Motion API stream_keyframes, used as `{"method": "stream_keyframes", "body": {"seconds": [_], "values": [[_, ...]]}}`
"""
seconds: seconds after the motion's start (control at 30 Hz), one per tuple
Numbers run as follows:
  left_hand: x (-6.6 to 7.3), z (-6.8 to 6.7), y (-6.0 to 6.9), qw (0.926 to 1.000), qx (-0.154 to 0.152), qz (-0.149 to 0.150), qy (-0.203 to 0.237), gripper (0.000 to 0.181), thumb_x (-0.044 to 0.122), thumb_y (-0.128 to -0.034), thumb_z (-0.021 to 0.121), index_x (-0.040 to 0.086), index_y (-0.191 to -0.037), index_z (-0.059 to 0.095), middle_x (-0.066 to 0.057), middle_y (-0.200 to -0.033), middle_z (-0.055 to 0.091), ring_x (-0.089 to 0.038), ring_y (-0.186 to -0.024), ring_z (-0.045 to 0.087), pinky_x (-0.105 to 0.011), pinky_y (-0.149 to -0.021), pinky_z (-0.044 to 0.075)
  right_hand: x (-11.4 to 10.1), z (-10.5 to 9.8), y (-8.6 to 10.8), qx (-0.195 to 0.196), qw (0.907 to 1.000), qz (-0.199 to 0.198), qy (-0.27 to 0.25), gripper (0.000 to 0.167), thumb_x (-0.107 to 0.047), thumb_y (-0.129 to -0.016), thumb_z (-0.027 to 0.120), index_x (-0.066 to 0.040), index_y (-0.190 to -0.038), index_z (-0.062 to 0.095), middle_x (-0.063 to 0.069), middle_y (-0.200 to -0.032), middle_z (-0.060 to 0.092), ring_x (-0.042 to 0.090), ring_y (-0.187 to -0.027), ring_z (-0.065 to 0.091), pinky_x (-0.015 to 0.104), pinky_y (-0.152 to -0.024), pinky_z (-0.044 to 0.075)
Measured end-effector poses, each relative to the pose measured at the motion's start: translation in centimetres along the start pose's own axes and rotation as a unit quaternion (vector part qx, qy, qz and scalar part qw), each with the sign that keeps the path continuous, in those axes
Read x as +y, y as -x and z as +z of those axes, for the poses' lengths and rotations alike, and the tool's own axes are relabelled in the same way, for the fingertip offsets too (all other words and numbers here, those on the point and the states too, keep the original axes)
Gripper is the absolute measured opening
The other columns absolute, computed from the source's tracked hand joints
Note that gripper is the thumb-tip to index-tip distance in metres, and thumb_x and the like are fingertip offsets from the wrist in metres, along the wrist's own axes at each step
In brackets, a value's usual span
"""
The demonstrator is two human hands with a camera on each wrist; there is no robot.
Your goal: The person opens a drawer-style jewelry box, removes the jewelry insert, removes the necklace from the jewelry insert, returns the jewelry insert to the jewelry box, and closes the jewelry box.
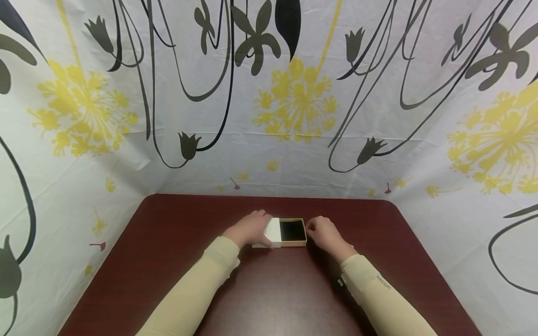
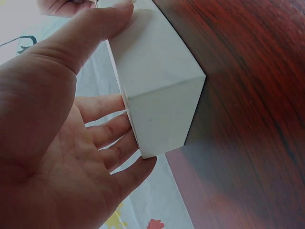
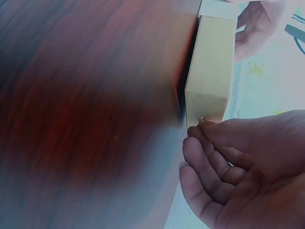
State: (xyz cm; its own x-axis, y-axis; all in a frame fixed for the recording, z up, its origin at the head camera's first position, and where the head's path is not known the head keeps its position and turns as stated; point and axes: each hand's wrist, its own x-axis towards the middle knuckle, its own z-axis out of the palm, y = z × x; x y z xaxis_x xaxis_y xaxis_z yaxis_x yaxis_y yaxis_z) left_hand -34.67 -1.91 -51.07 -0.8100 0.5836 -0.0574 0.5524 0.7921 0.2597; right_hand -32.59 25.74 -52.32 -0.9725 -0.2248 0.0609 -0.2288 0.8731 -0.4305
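A drawer-style box lies on the table, its white outer sleeve [image 1: 274,232] at the left and a tan inner tray [image 1: 294,244] partly out at the right. Dark material shows inside the tray in the head view. My left hand [image 1: 249,228] grips the sleeve, with thumb on one side and fingers on the opposite side [image 2: 162,57]. At the tray's outer end, my right hand [image 1: 329,237] pinches a small pull [image 3: 201,119] between thumb and index finger. The fingertips mostly hide that pull. In the right wrist view, the other fingers are curled below the tray's end.
The box rests on a dark reddish-brown table [image 1: 269,289], toward its far edge. Behind and beside the table hangs a white cloth [image 1: 235,177] printed with yellow and grey flowers. A small dark item [image 1: 341,282] shows by the right sleeve cuff.
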Motion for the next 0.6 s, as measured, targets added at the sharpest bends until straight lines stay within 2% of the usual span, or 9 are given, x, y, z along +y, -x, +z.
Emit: {"method": "stream_keyframes", "body": {"seconds": [0.6], "values": [[0.00, -0.10, -0.02, 1.0000, -0.003, -0.002, -0.001, 0.087, 0.049, -0.0827, 0.097, 0.004, -0.149, 0.062, -0.011, -0.135, 0.064, -0.027, -0.123, 0.060, -0.041, -0.107, 0.053, -0.03, 0.27, -0.07, -0.005, 1.0000, 0.000, 0.003, 0.008, -0.003, -0.102, 0.076, -0.005, -0.097, 0.081, 0.005, -0.097, 0.078, 0.020, -0.086, 0.069, 0.046, -0.081, 0.059]]}}
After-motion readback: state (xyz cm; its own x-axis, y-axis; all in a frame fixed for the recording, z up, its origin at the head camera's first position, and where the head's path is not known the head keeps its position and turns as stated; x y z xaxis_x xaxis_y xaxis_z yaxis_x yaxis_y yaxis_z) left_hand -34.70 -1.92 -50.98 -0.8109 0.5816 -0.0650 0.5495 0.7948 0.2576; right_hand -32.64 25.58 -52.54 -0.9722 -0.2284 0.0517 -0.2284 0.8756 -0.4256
